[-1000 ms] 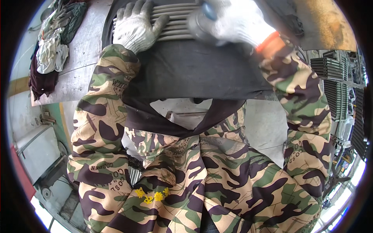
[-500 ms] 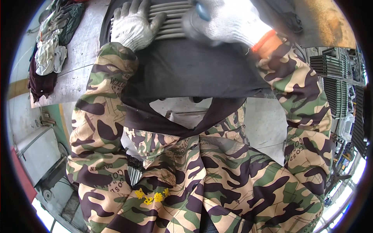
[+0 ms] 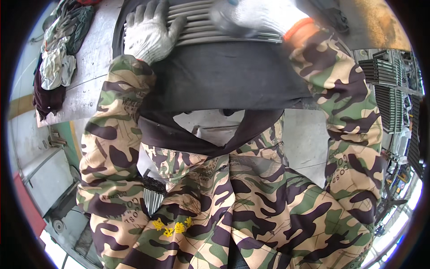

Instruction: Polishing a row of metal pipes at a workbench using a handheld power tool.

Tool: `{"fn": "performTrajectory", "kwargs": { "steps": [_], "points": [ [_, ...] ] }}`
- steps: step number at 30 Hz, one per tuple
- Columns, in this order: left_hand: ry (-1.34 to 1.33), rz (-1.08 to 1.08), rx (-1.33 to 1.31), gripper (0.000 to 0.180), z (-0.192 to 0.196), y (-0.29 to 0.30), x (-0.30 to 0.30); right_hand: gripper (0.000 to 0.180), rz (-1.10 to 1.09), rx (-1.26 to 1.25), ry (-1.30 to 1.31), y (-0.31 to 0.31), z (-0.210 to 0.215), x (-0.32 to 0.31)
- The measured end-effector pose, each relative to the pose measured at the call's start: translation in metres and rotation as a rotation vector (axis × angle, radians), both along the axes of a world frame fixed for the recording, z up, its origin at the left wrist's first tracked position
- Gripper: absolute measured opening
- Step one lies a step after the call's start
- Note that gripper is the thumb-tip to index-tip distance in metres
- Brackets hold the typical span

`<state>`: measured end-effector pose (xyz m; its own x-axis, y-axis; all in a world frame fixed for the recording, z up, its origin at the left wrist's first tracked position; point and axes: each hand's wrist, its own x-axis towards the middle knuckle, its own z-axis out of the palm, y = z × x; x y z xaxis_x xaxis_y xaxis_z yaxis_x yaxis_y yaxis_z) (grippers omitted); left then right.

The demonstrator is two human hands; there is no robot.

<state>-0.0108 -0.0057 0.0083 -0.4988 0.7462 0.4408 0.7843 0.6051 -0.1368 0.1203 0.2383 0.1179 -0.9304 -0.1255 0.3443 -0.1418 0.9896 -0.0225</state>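
My left hand (image 3: 150, 33), in a white knit glove with grey-coated fingers, lies flat with fingers spread at the left end of a row of grey metal rods (image 3: 192, 22). The rods lie side by side on a black cloth (image 3: 228, 71). My right hand (image 3: 257, 15), gloved with an orange cuff, is over their right part, its fingers smeared by motion. It is closed around a rounded dark tool (image 3: 242, 32) with a bit of blue on top; the exact kind is too blurred to tell. The rods' far side runs out of view at the top.
Cloths and garments (image 3: 58, 58) lie in a heap on the grey table (image 3: 92, 54) at the left. A brown worn board (image 3: 380, 27) is at the far right. Stacks of dark metal frames (image 3: 385, 74) stand beyond my right arm. A dark crumpled item (image 3: 338, 22) lies near the board.
My right hand with the tool has moved slightly left and away from me, baring shiny rod ends at the right. My left hand has shifted slightly left, staying spread.
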Motion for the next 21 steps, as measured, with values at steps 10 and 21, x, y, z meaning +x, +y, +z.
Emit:
{"fn": "performTrajectory", "kwargs": {
  "steps": [10, 21],
  "points": [
    [-0.063, 0.004, -0.030, 0.071, 0.006, -0.005, 0.010, 0.025, 0.000, 0.047, -0.030, 0.021, -0.006, -0.002],
    [-0.138, 0.056, -0.092, 0.075, -0.002, 0.000, -0.027, 0.034, -0.002, -0.024, 0.014, 0.037, 0.004, 0.037]
  ]
}}
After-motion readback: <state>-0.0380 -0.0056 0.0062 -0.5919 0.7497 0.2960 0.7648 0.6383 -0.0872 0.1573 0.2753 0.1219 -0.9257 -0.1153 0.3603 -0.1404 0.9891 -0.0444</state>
